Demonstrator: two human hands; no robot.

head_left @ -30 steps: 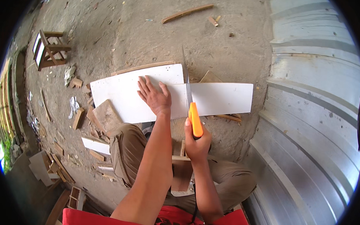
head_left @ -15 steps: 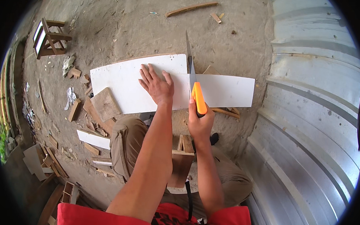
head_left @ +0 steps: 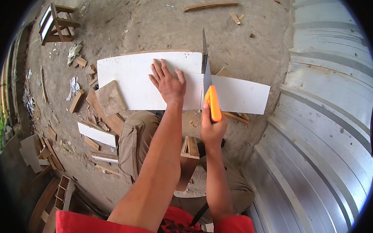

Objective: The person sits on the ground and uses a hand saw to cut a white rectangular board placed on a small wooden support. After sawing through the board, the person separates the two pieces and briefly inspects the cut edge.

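Note:
My left hand [head_left: 168, 83] lies flat on a white board [head_left: 130, 83], fingers spread and pointing away from me. The fingers of my right hand [head_left: 213, 127] wrap round the orange and black handle of a hand saw [head_left: 207, 72]. Its blade points away from me and sits in a cut running across the board. To the right of the blade, a narrower section of white board [head_left: 242, 96] extends out. A square wooden block [head_left: 111, 98] rests on the near left corner of the board.
A corrugated metal wall [head_left: 317, 133] rises along the right side. A small wooden stool [head_left: 56, 25] stands at the far left. Wood offcuts [head_left: 77, 101] and a white strip [head_left: 96, 134] litter the ground on the left. A curved wooden stick [head_left: 211, 6] lies beyond the board.
The whole view has shifted slightly, so the board and the saw appear a little farther right. My left hand stays pressed on the board, and my right hand keeps its grip on the saw.

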